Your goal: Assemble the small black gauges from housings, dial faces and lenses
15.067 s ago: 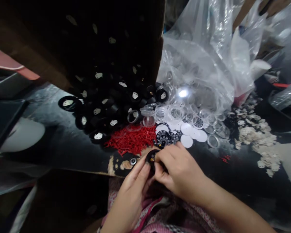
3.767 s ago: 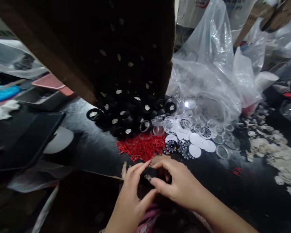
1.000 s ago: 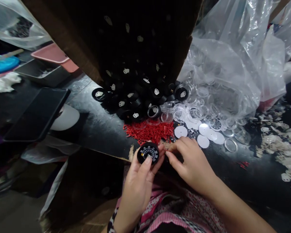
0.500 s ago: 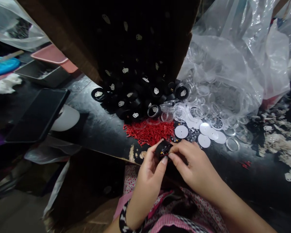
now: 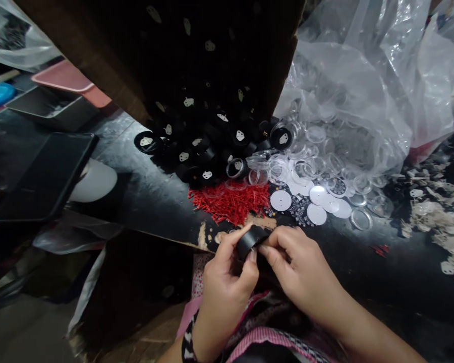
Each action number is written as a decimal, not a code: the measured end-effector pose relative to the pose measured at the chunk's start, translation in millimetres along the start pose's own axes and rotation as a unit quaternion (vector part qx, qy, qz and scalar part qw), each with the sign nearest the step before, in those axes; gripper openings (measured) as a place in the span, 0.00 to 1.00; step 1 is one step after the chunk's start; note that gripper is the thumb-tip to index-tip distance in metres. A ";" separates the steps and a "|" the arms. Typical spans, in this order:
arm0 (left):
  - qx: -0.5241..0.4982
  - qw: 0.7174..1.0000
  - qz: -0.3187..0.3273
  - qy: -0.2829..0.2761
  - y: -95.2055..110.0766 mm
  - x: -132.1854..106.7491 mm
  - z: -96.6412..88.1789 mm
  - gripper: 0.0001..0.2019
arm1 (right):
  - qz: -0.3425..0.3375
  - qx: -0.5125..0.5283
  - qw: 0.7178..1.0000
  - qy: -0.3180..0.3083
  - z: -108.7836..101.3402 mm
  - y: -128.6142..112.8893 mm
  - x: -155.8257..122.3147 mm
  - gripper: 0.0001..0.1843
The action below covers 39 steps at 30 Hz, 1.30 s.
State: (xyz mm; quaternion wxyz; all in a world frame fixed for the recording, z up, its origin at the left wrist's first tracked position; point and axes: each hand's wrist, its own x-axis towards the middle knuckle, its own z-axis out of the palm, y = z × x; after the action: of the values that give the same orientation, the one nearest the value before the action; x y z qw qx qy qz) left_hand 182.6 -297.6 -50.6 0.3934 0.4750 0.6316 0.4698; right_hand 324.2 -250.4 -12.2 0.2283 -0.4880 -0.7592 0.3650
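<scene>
My left hand (image 5: 230, 275) is closed around a black round dial case (image 5: 249, 242), thumb below and fingers along its far side. The case is tilted, with its smooth side wall showing and its face hidden. My right hand (image 5: 297, 262) has thumb and forefinger pinched at the right edge of the same case; any small part between those fingertips is hidden. Just beyond the hands lies a pile of red pointers (image 5: 232, 201). To its right are round dial discs (image 5: 281, 200), some white side up, others showing black printed faces.
Black cases (image 5: 206, 156) with pale metal plates spill from a cardboard box (image 5: 109, 65). Clear rings (image 5: 361, 219) lie by a plastic bag (image 5: 355, 85). Pale flat plates (image 5: 439, 227) are heaped right, a few red pointers (image 5: 380, 250) nearby. A phone (image 5: 45, 174) leans at left.
The case has been tipped, so its printed face with a red pointer is turned out of sight and the side wall shows. Both hands stay on it. The view has shifted slightly.
</scene>
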 end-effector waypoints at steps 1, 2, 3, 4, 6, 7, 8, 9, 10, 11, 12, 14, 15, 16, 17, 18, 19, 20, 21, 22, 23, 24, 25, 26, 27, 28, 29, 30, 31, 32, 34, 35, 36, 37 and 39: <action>0.006 1.000 -0.004 0.001 0.4 -0.1 -0.9 0.15 | 0.007 0.003 1.000 0.003 0.3 -0.2 -0.1 0.11; 0.005 1.000 -0.013 -0.004 0.9 0.4 -1.7 0.15 | 0.015 0.005 1.000 0.001 0.1 0.0 0.3 0.12; -0.007 1.000 -0.026 -0.015 1.2 1.7 -2.4 0.15 | 0.021 0.005 1.000 -0.003 -0.7 0.6 1.1 0.13; -0.031 0.998 -0.046 -0.033 1.4 3.5 -2.9 0.15 | 0.023 0.004 1.000 -0.009 -2.1 1.6 2.1 0.15; -0.121 0.984 -0.099 -0.084 0.8 7.8 -3.7 0.14 | 0.007 0.001 1.000 -0.017 -5.9 4.1 4.2 0.17; -0.174 0.971 -0.128 -0.106 -0.1 9.8 -4.0 0.14 | -0.014 -0.004 1.000 -0.016 -8.0 5.5 5.2 0.15; -0.222 0.955 -0.154 -0.123 -1.2 11.3 -4.3 0.15 | -0.042 -0.015 0.999 -0.010 -9.9 6.8 6.2 0.11; -0.257 0.941 -0.175 -0.133 -2.5 12.2 -4.6 0.16 | -0.073 -0.034 0.997 -0.004 -11.4 7.9 7.1 0.05; -0.278 0.931 -0.191 -0.139 -3.7 12.5 -4.9 0.18 | -0.102 -0.062 0.993 0.000 -12.5 9.0 8.2 0.03; -0.285 0.927 -0.201 -0.139 -4.8 12.1 -5.2 0.19 | -0.127 -0.097 0.987 -0.001 -12.9 9.8 9.4 0.05; -0.280 0.928 -0.204 -0.135 -5.7 11.4 -5.3 0.20 | -0.147 -0.135 0.980 -0.005 -12.8 10.5 10.8 0.07; -0.254 0.938 -0.201 -0.122 -6.2 9.3 -4.2 0.20 | -0.170 -0.199 0.965 -0.010 -11.1 11.0 13.8 0.08; -0.242 0.943 -0.202 -0.110 -5.9 8.1 -2.8 0.19 | -0.179 -0.218 0.959 -0.007 -9.7 10.6 15.2 0.09; -0.238 0.944 -0.209 -0.096 -5.4 7.0 -0.6 0.19 | -0.184 -0.227 0.956 0.001 -8.1 9.7 16.3 0.09; -0.243 0.940 -0.224 -0.081 -4.8 6.0 2.1 0.20 | -0.184 -0.226 0.956 0.013 -6.5 8.2 17.0 0.10; -0.256 0.934 -0.240 -0.065 -4.2 5.2 5.1 0.21 | -0.175 -0.216 0.960 0.025 -5.1 6.3 17.3 0.09; -0.273 0.926 -0.254 -0.051 -3.8 4.6 8.1 0.23 | -0.157 -0.202 0.966 0.035 -4.1 4.1 17.3 0.08; -0.289 0.920 -0.260 -0.040 -3.7 4.5 10.7 0.25 | -0.131 -0.187 0.973 0.041 -3.9 2.1 17.0 0.07; -0.298 0.918 -0.260 -0.035 -4.2 4.7 12.6 0.25 | -0.101 -0.172 0.979 0.042 -4.8 0.6 16.8 0.06; -0.295 0.921 -0.253 -0.036 -5.2 5.5 13.7 0.25 | -0.074 -0.155 0.985 0.033 -7.1 0.3 17.1 0.05; -0.281 0.928 -0.242 -0.039 -6.8 6.7 14.2 0.24 | -0.056 -0.133 0.990 0.012 -11.0 1.4 18.3 0.05; -0.266 0.935 -0.230 -0.045 -8.9 8.3 14.2 0.23 | -0.048 -0.107 0.993 -0.015 -16.5 4.5 21.0 0.05; -0.257 0.939 -0.223 -0.051 -11.3 10.0 14.1 0.22 | -0.044 -0.084 0.995 -0.032 -23.3 9.8 25.4 0.05; -0.261 0.939 -0.218 -0.055 -13.8 11.7 14.3 0.21 | -0.038 -0.074 0.996 -0.029 -31.1 17.0 31.9 0.05; -0.276 0.936 -0.212 -0.057 -16.3 13.3 14.8 0.21 | -0.029 -0.082 0.996 -0.011 -39.4 25.9 40.1 0.04; -0.298 0.930 -0.207 -0.057 -18.4 14.7 15.8 0.21 | -0.010 -0.120 0.992 0.041 -47.5 35.8 49.5 0.05; -0.323 0.923 -0.203 -0.056 -20.0 15.9 17.0 0.20 | 0.011 -0.178 0.980 0.087 -55.0 45.9 59.3 0.10; -0.338 0.918 -0.199 -0.053 -20.9 16.9 18.4 0.20 | 0.022 -0.234 0.965 0.115 -61.5 55.3 68.5 0.16; -0.346 0.917 -0.192 -0.049 -21.0 17.7 19.7 0.19 | 0.025 -0.270 0.954 0.125 -66.8 63.2 76.3 0.21; -0.351 0.916 -0.188 -0.045 -20.3 18.5 20.6 0.19 | 0.022 -0.291 0.949 0.124 -70.6 68.7 81.8 0.24; -0.369 0.908 -0.193 -0.034 -17.0 19.9 21.1 0.18 | 0.010 -0.291 0.949 0.119 -73.7 71.7 84.4 0.23; -0.385 0.900 -0.200 -0.033 -14.6 20.6 20.7 0.17 | 0.005 -0.280 0.952 0.124 -72.9 69.1 81.3 0.20; -0.404 0.890 -0.210 -0.036 -11.8 21.2 20.0 0.16 | -0.003 -0.263 0.956 0.132 -70.5 64.3 75.9 0.17; -0.422 0.877 -0.223 -0.046 -8.8 21.8 19.3 0.16 | -0.013 -0.240 0.960 0.142 -66.5 57.8 68.6 0.13; -0.458 0.849 -0.253 -0.070 -2.5 22.8 18.3 0.14 | -0.051 -0.184 0.972 0.140 -54.3 42.9 51.5 0.09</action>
State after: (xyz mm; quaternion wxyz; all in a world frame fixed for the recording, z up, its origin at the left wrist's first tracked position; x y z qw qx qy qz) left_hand 193.9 -271.8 -58.7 0.7146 0.0961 0.4141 0.5556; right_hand 365.4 -174.6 -11.8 0.2567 -0.5288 -0.7976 0.1352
